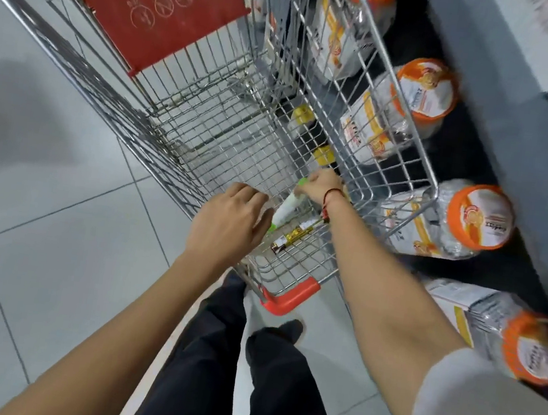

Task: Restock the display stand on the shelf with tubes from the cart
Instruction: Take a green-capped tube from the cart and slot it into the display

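Inside cart (293,292): right hand (321,186) fingers grip white tube (288,209); left hand (229,222) fingers loose, empty

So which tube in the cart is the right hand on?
The white tube with green ends. The right hand grips its far end; the gold and brown tube beside it lies untouched, and the left hand hovers nearby.

One head-worn camera looks steeply down (wide-angle, lines bowed) from close above the cart (228,122), with the shelf (511,174) at the right edge.
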